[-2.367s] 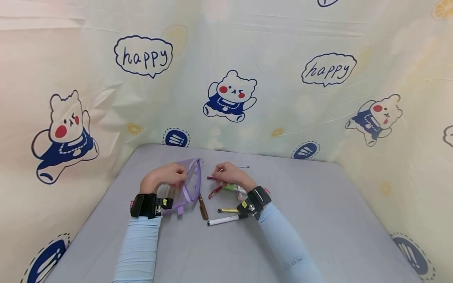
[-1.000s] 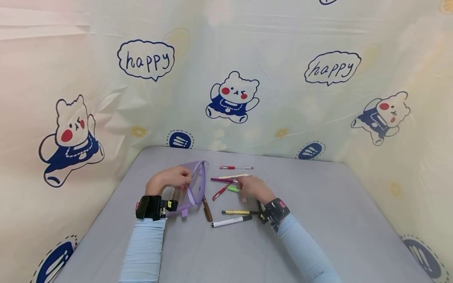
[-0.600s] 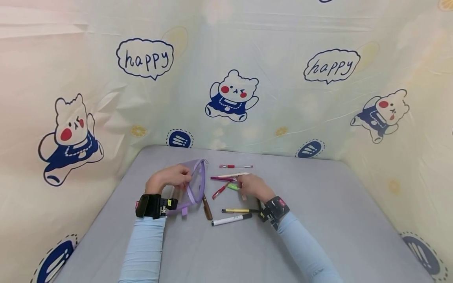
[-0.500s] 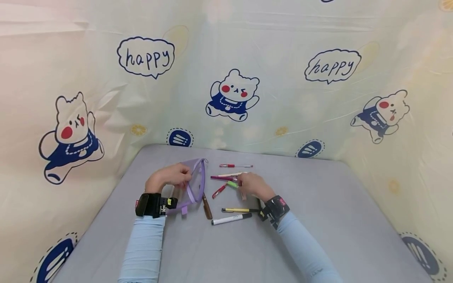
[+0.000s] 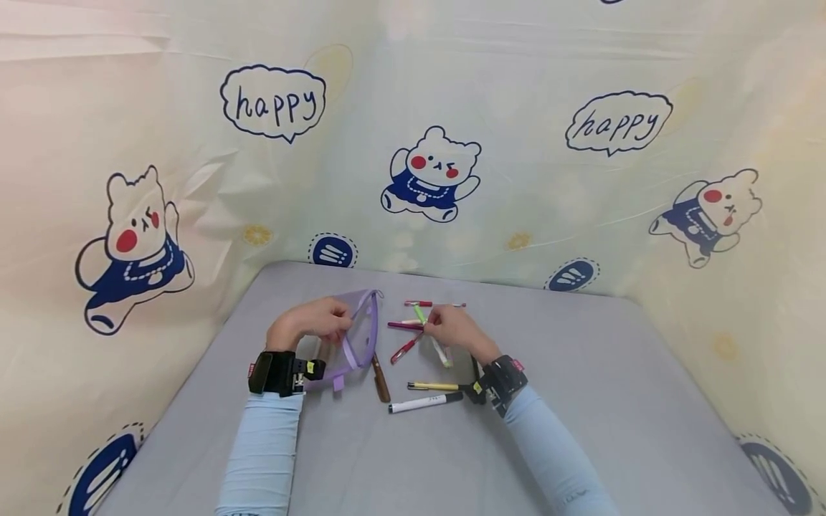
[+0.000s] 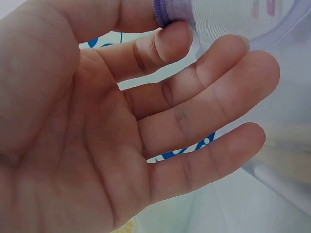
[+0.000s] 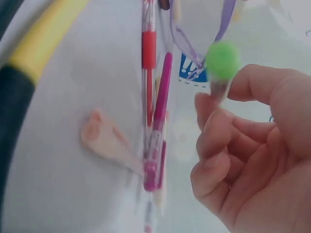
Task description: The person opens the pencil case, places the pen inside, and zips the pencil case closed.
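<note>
My left hand [image 5: 316, 319] pinches the edge of a see-through purple zipper pouch [image 5: 373, 337] between thumb and index finger, and its mouth gapes to the right. In the left wrist view the purple zipper edge [image 6: 170, 10] lies at the thumb, the other fingers loosely stretched. My right hand [image 5: 459, 330] pinches a green-and-white marker [image 5: 419, 314], raised and slanted over the other pens. Its green end [image 7: 222, 60] shows close up in the right wrist view. Below it lie a magenta pen [image 5: 405, 326] and a red pen [image 5: 405, 349].
Another red pen [image 5: 419, 303] lies farther back. A brown pen [image 5: 381, 380] rests beside the pouch mouth. Nearer are a yellow-and-black pen [image 5: 435, 386] and a white black-capped marker [image 5: 422, 403]. A flat peach-coloured piece [image 7: 104, 141] shows in the right wrist view.
My right hand first moved right to the green-and-white marker among the pens, then lifted and tilted it. My left hand keeps its pinch on the pouch edge.
</note>
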Demonstrator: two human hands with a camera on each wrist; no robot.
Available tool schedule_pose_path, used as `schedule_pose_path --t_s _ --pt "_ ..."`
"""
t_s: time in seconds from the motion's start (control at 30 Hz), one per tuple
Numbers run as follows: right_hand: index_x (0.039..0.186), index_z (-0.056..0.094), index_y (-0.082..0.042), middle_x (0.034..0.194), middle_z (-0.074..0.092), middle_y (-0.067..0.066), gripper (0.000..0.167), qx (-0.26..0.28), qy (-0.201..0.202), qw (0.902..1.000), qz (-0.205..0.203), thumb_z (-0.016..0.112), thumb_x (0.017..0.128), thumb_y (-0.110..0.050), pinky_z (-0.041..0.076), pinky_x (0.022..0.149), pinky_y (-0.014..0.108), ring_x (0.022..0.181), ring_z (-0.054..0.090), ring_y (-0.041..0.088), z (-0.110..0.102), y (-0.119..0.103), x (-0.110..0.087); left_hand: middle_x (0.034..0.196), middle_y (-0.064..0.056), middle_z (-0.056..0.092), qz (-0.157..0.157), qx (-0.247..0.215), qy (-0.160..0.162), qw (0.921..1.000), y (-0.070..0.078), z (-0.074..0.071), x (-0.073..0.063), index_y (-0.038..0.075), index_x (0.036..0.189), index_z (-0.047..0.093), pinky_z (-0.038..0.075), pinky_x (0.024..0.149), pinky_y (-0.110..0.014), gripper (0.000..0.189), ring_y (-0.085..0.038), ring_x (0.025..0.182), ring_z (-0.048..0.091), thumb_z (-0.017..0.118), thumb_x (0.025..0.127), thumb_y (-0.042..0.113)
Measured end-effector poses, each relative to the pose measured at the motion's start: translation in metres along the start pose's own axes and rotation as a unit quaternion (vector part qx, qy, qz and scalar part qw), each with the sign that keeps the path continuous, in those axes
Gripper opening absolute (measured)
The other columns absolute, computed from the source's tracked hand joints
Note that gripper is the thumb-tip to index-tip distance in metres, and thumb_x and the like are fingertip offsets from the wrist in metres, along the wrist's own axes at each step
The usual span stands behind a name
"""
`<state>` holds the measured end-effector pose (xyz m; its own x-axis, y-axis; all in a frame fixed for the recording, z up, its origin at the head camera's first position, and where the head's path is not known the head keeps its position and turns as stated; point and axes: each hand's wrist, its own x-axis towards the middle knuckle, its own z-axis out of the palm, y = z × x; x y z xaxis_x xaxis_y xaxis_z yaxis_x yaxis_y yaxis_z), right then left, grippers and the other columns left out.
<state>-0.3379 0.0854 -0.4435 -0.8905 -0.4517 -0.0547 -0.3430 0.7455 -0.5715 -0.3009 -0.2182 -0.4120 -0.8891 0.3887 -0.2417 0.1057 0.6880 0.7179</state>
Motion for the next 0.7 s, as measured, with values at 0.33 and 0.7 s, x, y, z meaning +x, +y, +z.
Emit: schedule_pose_path --t_s 0.33,0.7 --pt "0.105 0.065 -0.008 0.067 0.058 0.005 0.022 0.152 -0.035 0.9869 0.041 0.055 0.094 -0.024 0.039 0.048 0.03 0.058 0.057 0.03 0.006 -0.009 0.007 0.078 -0.008 0.06 0.017 -0.012 -0.008 0.9997 -0.004 -0.002 -0.001 0.001 0.078 0.052 0.047 0.062 -0.031 0.012 -0.026 0.074 0.064 0.05 0.088 0.007" --pt "0.099 0.063 -0.008 0.065 0.057 0.0 0.018 0.224 -0.008 0.9723 0.067 0.055 0.093 -0.023 0.036 0.046 0.028 0.046 0.052 0.012 0.019 -0.015 0.02 0.08 -0.007 0.06 0.018 -0.01 -0.008 0.9998 -0.003 -0.002 0.002 0.002 0.079 0.054 0.047 0.062 -0.031 0.011 -0.025 0.074 0.064 0.051 0.088 0.008"
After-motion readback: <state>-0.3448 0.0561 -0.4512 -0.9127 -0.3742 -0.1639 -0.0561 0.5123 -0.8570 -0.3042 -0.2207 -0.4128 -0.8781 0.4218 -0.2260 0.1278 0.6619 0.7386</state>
